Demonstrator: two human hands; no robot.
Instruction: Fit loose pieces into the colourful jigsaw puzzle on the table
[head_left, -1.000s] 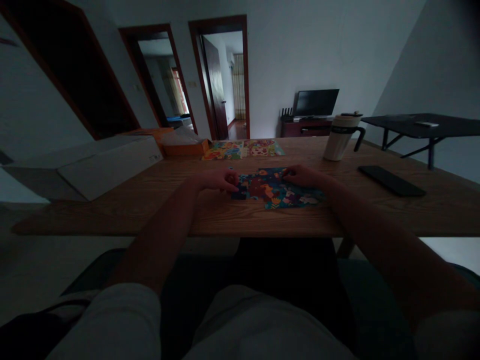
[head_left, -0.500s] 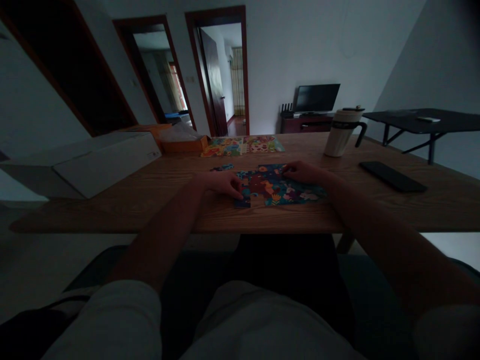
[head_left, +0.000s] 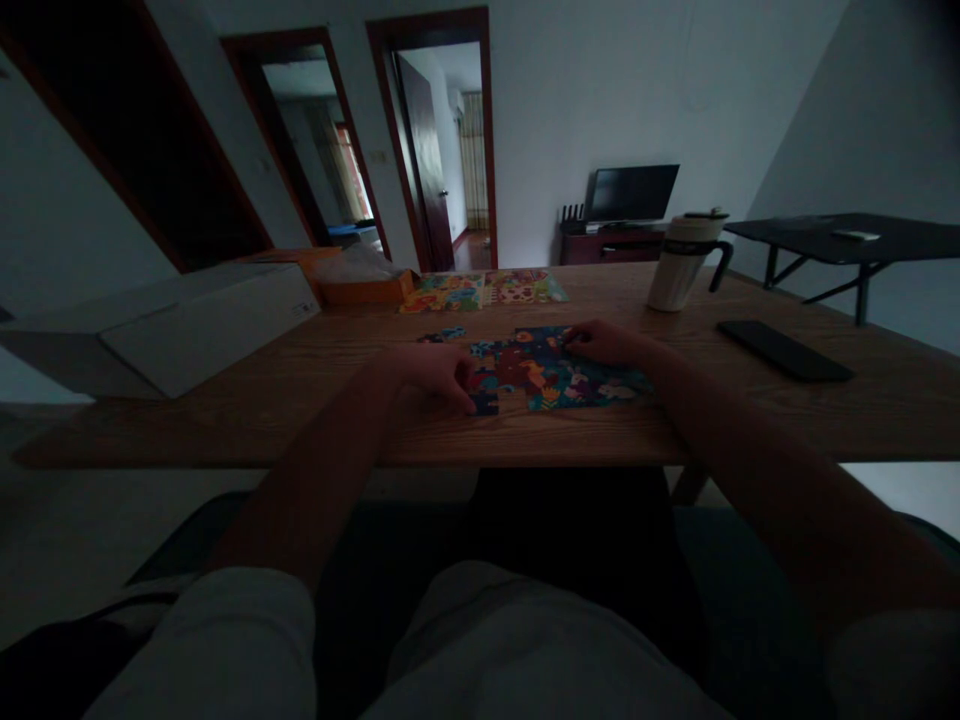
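Observation:
A partly joined jigsaw puzzle [head_left: 536, 375] with dark blue ground and colourful figures lies flat on the wooden table. My left hand [head_left: 439, 372] is at its left side, fingers curled, with a fingertip against the left edge of a dark blue puzzle piece [head_left: 486, 404] at the lower left corner. My right hand [head_left: 606, 343] rests over the puzzle's upper right part. Its fingers are bent together at the surface, and what lies between them is too dark to make out. Beyond my left hand, a few loose puzzle pieces [head_left: 448, 334] lie on the table.
Two bright picture sheets [head_left: 480, 290] lie at the table's far side, next to an orange box [head_left: 367, 290] with clear plastic. A long white box [head_left: 202, 325] stands at left. At right are a lidded mug [head_left: 677, 268] with a handle and a black phone-like slab [head_left: 784, 350].
My left hand has shifted slightly left and toward me, its fingertip sliding from the top of the corner piece to its left edge. My right hand stays in place.

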